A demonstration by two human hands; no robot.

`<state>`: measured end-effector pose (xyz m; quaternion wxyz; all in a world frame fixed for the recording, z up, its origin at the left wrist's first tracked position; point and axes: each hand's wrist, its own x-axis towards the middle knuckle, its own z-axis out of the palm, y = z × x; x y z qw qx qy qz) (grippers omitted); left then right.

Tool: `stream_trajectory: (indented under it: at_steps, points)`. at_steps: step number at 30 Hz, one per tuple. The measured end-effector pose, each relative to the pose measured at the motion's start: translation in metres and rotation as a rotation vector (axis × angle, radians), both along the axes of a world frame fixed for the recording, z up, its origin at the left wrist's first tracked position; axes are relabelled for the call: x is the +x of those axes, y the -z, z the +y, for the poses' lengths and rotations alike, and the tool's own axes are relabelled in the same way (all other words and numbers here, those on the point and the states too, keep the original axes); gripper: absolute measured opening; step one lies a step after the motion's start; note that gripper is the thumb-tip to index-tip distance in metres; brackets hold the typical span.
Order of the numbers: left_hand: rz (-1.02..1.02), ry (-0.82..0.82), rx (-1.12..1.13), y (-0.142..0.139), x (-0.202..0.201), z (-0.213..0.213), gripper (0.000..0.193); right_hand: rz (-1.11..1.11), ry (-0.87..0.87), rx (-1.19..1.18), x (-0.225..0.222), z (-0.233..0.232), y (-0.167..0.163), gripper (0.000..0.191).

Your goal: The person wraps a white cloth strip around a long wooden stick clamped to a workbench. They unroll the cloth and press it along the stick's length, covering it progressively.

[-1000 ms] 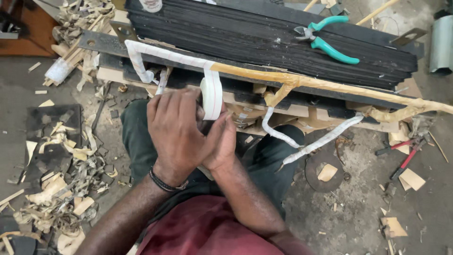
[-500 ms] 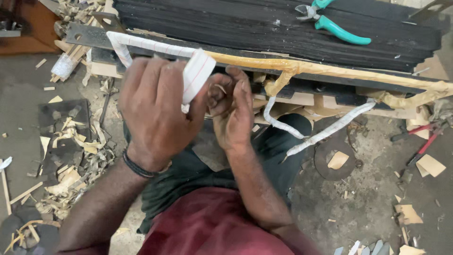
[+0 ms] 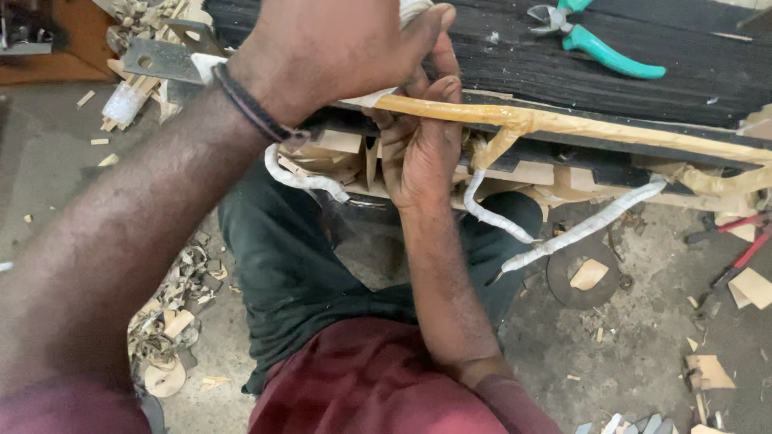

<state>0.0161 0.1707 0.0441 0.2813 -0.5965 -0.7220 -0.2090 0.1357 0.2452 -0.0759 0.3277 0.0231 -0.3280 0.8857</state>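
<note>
A long rod [image 3: 611, 128] wrapped in tan tape lies along the edge of a black slatted board [image 3: 498, 64]. My left hand [image 3: 338, 48], a dark band on its wrist, is closed over a white tape roll [image 3: 414, 10] above the rod; only a sliver of the roll shows. White tape [image 3: 378, 98] runs from that hand onto the rod. My right hand [image 3: 418, 149] comes up from below and grips the rod, fingertips on its tan wrapping. A white-wrapped branch [image 3: 579, 229] hangs down from the rod to the right.
Teal-handled pliers [image 3: 599, 44] lie on the board at the upper right. Red-handled tools [image 3: 744, 241] and card scraps lie on the floor at right. Wood shavings [image 3: 173, 321] pile at left. A dark ring [image 3: 583, 277] sits on the floor. My knees are below the board.
My left hand has carried the tape roll up and over the rod, away from me. My right hand has stayed on the rod. The view has moved closer.
</note>
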Motion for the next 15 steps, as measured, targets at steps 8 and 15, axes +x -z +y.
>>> stream_trajectory:
  at_steps: [8,15]
  points:
    - [-0.104,0.058,0.023,0.007,-0.006,-0.001,0.041,0.075,0.178,0.107,-0.012,-0.016,-0.005,0.067]
    - [0.016,0.068,0.174,0.012,0.015,-0.06,0.008,-0.089,0.223,0.009,0.025,-0.037,-0.019,0.073]
